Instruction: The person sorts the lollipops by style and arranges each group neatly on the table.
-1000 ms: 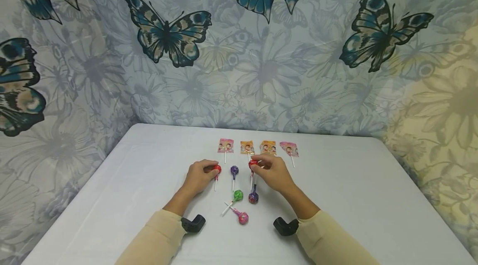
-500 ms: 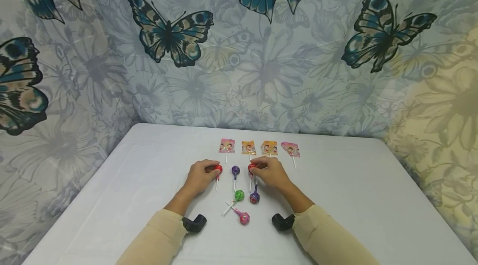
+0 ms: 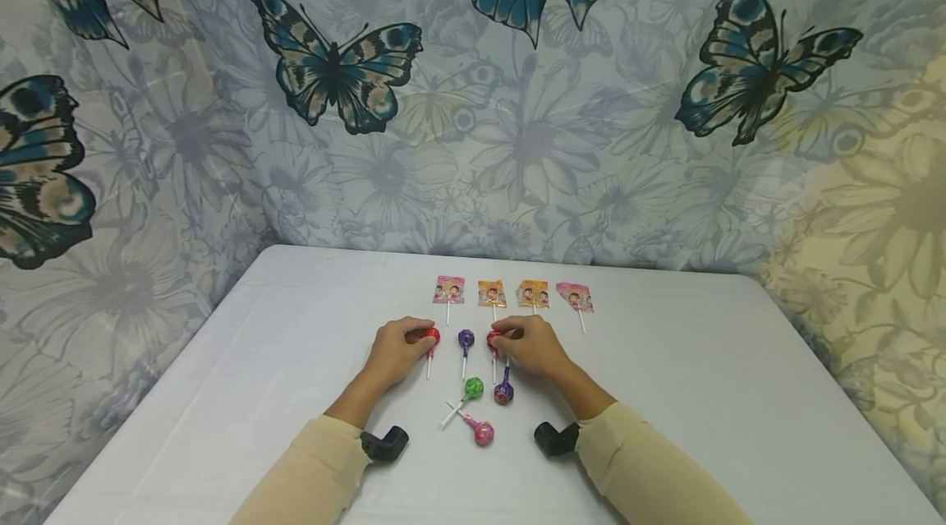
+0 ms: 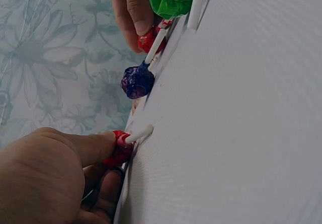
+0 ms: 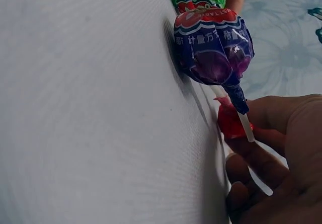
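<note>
My left hand (image 3: 395,351) pinches the red head of a lollipop (image 4: 119,148) between thumb and fingers; its white stick points toward me on the table. To the right, my right hand (image 3: 538,344) pinches a second red lollipop (image 5: 232,121) by its head, stick also toward me. Between the two stands a gap with a purple lollipop (image 3: 466,338) lying in it. Nearer to me lie a green lollipop (image 3: 474,388), a pink one (image 3: 484,433) with its stick by the green one's stick, and another purple lollipop (image 5: 214,48) just below my right hand.
Farther back, a row of flat wrapped lollipops lies across the white table (image 3: 665,377): a pink packet (image 3: 448,289), two orange packets (image 3: 491,293) and another pink packet (image 3: 576,296). A butterfly-patterned cloth (image 3: 532,155) hangs behind the table.
My right hand has moved a little left and toward me with its red lollipop, closer to the middle purple one. The left hand stays in place on its red lollipop.
</note>
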The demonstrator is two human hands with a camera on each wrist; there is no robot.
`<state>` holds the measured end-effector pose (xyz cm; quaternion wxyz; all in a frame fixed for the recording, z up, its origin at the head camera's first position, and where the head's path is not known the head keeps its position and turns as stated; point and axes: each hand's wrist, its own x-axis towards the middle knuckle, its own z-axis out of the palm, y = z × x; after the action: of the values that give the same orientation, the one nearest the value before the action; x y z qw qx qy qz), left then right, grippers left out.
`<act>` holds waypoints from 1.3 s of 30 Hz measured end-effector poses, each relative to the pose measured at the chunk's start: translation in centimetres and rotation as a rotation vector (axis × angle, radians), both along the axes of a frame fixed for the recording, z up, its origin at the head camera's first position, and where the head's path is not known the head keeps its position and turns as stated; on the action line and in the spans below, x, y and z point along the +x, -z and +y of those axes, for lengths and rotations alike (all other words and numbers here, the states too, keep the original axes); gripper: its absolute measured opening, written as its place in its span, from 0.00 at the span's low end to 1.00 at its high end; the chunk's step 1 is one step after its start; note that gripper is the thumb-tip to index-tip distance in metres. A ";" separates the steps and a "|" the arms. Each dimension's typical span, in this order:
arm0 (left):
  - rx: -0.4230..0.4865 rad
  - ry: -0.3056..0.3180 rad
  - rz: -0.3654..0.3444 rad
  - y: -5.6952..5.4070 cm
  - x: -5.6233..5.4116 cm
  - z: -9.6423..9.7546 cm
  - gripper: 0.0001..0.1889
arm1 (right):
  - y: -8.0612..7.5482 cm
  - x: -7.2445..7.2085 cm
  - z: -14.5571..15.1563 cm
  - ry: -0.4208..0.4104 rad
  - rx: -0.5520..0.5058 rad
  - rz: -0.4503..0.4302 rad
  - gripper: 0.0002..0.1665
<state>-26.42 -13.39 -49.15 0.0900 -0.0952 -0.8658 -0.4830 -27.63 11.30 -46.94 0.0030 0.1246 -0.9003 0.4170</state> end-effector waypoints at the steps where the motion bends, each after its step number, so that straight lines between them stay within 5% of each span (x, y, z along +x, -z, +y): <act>1: -0.001 -0.001 -0.003 0.0 0.0 0.0 0.13 | 0.0 0.1 0.0 0.001 0.010 -0.004 0.11; 19: 0.000 0.016 0.016 0.1 0.2 0.1 0.13 | -0.9 0.9 0.6 0.043 0.000 -0.013 0.14; 28: -0.011 0.012 0.024 0.0 0.1 0.2 0.13 | -2.6 2.3 1.9 0.032 -0.009 0.130 0.17; 39: -0.019 -0.009 0.004 0.0 0.2 0.0 0.13 | -3.5 5.8 2.3 -0.092 -0.068 0.297 0.15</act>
<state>-26.21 -13.36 -49.13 0.0928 -0.0930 -0.8706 -0.4742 -21.86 13.63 -43.43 0.1211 0.2260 -0.8686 0.4241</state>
